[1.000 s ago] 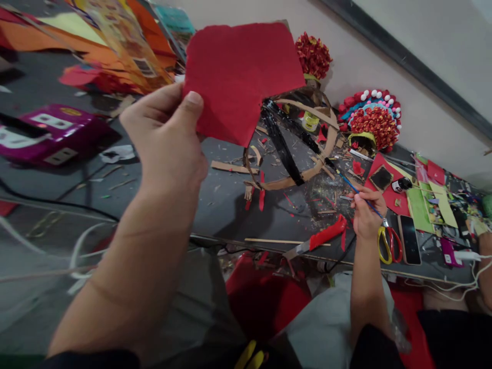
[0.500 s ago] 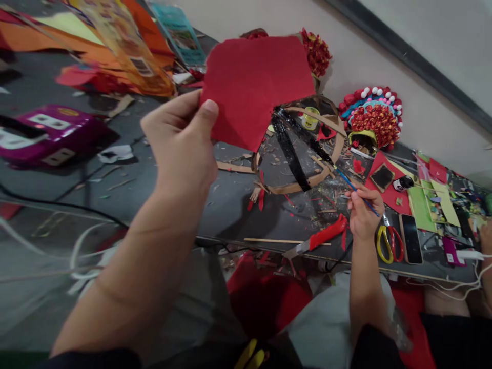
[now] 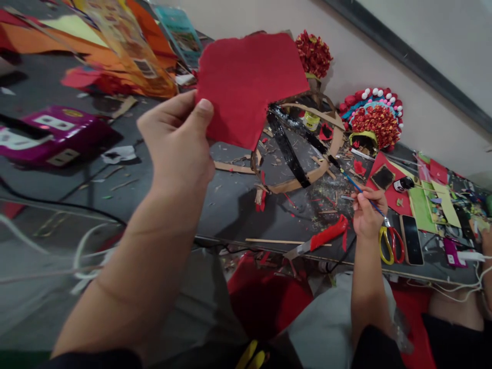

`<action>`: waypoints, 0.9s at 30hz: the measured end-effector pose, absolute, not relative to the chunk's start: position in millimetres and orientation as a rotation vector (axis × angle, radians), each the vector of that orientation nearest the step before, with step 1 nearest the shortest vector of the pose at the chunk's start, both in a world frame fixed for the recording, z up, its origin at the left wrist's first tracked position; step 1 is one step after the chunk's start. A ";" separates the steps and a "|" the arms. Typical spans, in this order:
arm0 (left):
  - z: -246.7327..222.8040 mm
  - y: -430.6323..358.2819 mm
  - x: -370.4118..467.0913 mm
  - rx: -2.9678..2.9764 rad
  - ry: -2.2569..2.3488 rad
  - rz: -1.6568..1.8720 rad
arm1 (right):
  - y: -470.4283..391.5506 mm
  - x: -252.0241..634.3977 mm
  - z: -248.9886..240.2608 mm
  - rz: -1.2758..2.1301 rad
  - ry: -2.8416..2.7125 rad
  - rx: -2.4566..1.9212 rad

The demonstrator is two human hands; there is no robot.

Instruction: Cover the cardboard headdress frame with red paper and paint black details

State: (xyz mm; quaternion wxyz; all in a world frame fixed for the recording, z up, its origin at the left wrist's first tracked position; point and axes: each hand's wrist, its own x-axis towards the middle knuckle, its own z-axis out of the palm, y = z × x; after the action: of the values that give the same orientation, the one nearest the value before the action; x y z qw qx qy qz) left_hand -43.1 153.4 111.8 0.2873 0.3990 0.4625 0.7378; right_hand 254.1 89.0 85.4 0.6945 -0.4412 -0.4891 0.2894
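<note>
My left hand (image 3: 179,136) is closed on the left edge of a red panel (image 3: 246,87), thumb on the near face. Joined to that panel is a cardboard frame (image 3: 298,183) of curved strips, held above the table. Two of its strips are coated in glossy black; one black strip (image 3: 288,146) runs down to the lower rim. My right hand (image 3: 369,212) pinches a thin blue paintbrush (image 3: 352,182). Its dark bristles are at the right end of the other black strip; whether they touch it I cannot tell.
A red-handled saw (image 3: 326,233), scissors (image 3: 391,245) and a phone (image 3: 411,240) lie near the table's front edge. A black paint bottle (image 3: 403,183) lies on red paper. Decorated headpieces (image 3: 374,120) stand by the wall. A purple power strip (image 3: 61,136) is at left. Another person's arm (image 3: 487,261) shows at far right.
The red panel and frame have shifted slightly left with my left hand. My right hand has drawn the brush a little to the right and down, its bristles now more visible.
</note>
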 end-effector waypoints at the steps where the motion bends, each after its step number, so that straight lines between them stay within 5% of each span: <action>1: 112.2 152.8 -41.4 1.080 1.242 1.958 | 88.8 252.5 85.3 0.652 -1.094 -0.977; 27: 112.7 143.1 -24.9 1.384 1.325 1.947 | 73.1 260.5 101.4 0.415 -1.385 -1.125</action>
State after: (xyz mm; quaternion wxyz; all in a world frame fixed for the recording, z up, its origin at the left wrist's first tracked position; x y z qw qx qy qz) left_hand -24.9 143.1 112.7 0.2035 0.4961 0.4748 0.6979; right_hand 260.5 73.1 101.4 0.6091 -0.4872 -0.5995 0.1796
